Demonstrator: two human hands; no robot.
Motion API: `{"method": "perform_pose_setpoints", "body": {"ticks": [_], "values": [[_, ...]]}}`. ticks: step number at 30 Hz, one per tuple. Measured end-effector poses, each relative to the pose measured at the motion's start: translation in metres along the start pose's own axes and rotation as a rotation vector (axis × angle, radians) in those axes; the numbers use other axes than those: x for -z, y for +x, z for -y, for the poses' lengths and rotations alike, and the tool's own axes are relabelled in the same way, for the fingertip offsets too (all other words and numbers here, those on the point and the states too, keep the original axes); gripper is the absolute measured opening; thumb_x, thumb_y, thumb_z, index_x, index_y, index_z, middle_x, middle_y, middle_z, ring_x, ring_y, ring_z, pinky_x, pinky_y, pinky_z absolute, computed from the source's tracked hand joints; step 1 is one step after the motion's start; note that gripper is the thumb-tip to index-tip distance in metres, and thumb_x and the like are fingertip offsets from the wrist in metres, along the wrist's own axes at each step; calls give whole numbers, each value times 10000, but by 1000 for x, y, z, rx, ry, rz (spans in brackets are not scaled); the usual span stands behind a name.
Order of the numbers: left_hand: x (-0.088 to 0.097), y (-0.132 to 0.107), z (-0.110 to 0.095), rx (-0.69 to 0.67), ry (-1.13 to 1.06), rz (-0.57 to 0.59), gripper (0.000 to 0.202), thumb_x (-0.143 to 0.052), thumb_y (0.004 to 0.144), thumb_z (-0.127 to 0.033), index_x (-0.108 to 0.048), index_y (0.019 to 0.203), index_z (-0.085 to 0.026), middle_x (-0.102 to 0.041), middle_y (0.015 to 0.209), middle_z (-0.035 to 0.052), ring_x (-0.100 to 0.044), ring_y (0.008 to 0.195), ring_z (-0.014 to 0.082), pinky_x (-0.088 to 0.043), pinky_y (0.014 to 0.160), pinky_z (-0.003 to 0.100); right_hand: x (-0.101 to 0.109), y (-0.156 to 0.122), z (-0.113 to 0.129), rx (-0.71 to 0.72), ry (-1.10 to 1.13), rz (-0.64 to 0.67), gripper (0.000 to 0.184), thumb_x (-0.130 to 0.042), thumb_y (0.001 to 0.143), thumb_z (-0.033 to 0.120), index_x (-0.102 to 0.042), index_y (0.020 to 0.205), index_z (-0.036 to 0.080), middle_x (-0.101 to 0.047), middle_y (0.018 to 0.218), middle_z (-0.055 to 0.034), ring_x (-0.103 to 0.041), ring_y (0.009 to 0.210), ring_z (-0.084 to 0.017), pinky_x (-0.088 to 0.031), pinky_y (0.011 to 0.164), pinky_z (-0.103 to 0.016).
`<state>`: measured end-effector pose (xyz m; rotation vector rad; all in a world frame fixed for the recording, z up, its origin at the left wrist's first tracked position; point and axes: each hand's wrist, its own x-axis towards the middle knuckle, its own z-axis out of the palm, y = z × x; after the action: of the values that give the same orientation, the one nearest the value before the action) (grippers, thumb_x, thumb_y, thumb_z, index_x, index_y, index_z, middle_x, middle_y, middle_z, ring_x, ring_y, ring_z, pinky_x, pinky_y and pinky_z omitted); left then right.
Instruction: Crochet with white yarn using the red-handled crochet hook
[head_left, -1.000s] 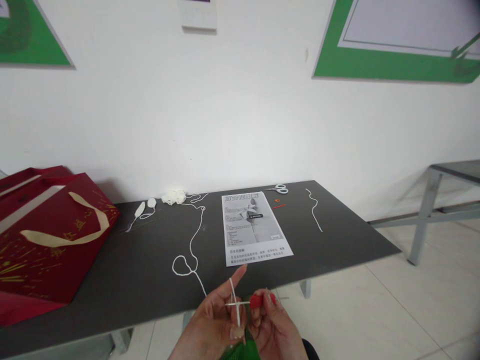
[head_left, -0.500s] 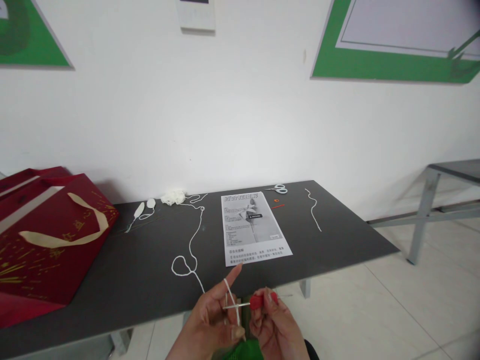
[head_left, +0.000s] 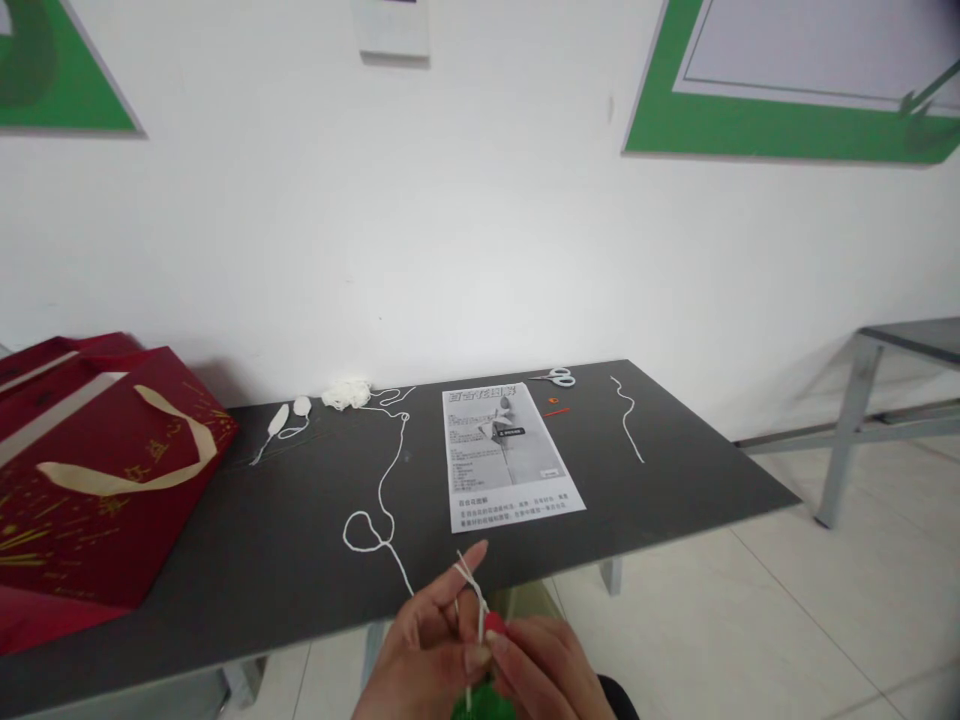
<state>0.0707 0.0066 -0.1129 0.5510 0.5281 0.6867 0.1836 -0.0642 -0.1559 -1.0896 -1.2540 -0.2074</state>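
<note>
My left hand (head_left: 431, 645) is in front of the table's near edge, its index finger raised with white yarn (head_left: 481, 610) looped over it. Thumb and fingers pinch the yarn below. Close against it, my right hand (head_left: 544, 660) grips a crochet hook by its red handle (head_left: 494, 625); the metal tip rises by the left index finger. Most of the handle is hidden by fingers. From my left hand the yarn trails over the table to a loose white yarn ball (head_left: 346, 393) near the wall.
On the dark table (head_left: 300, 560) lie a printed sheet (head_left: 502, 460), scissors (head_left: 559, 377), a small orange ring (head_left: 553, 400), a red stick (head_left: 556, 412), a loose yarn piece (head_left: 627, 415) and two white crocheted pieces (head_left: 278, 420). A red gift bag (head_left: 112, 480) stands at left.
My right hand has moved left, up against my left hand. The hook has swung from lying level to pointing up and left at the yarn by the index finger.
</note>
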Motion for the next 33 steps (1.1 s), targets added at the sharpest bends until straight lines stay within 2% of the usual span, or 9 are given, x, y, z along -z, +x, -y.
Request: {"method": "perform_pose_setpoints", "body": {"ticks": [2,4,8,10,15,20,25,28,33], "values": [[-2,1,-7,113,-106,27,683,-929,450,-78,-765,1110,-147,-603,550,-56,-520,491,65,-381,516,185,5,4,-2,-201,221,69,263,-641,909,258,-733,1154,285,-776,844,-78,-695,663,-224,-557,555,-306],[-4,2,-11,173,-174,65,614,-911,471,-70,-777,1069,-102,-611,503,-47,-522,460,62,-382,507,182,10,8,-1,-351,425,130,219,-613,925,330,-752,1093,301,-741,770,-55,-682,607,-205,-537,495,-283],[-5,4,-13,219,-227,160,540,-897,518,-109,-787,1046,-101,-589,438,-40,-517,438,78,-354,474,189,12,12,4,-741,617,-67,193,-699,857,444,-791,892,278,-707,715,-24,-638,604,-159,-516,546,-259],[-4,4,-13,223,-224,181,572,-901,498,-92,-782,1057,-98,-592,451,-32,-523,446,84,-324,446,185,11,15,8,-844,673,-146,198,-763,796,454,-802,827,263,-709,691,-24,-623,602,-151,-489,555,-254],[-2,4,-16,210,-241,169,409,-845,665,-195,-778,1040,-46,-523,412,-39,-480,406,74,-295,401,186,16,26,15,-947,692,-189,219,-811,736,463,-789,737,246,-697,663,-22,-588,594,-158,-443,552,-269],[-2,1,-23,219,-272,179,603,-900,458,-57,-763,1043,-5,-552,418,-30,-499,429,74,-356,420,172,23,25,10,-1012,730,-179,227,-803,746,463,-774,743,238,-678,688,-12,-581,631,-153,-437,578,-260],[-5,-1,-27,225,-268,165,440,-881,565,-102,-784,985,-9,-515,401,-32,-495,425,77,-394,428,174,29,17,-4,-1000,849,-61,186,-734,829,416,-764,798,235,-679,733,-16,-609,637,-142,-460,593,-245],[-5,-2,-28,227,-252,165,384,-874,614,-154,-791,961,-10,-475,387,-44,-458,407,66,-394,418,172,30,16,-7,-988,870,-47,186,-725,837,408,-761,801,230,-672,733,-21,-608,637,-147,-461,592,-251],[-9,-5,-32,225,-229,148,426,-907,538,-141,-798,925,-4,-391,356,-79,-395,389,49,-345,386,157,29,17,-5,-1010,908,-42,191,-736,827,405,-757,780,221,-647,701,-14,-596,608,-144,-458,563,-249]]}}
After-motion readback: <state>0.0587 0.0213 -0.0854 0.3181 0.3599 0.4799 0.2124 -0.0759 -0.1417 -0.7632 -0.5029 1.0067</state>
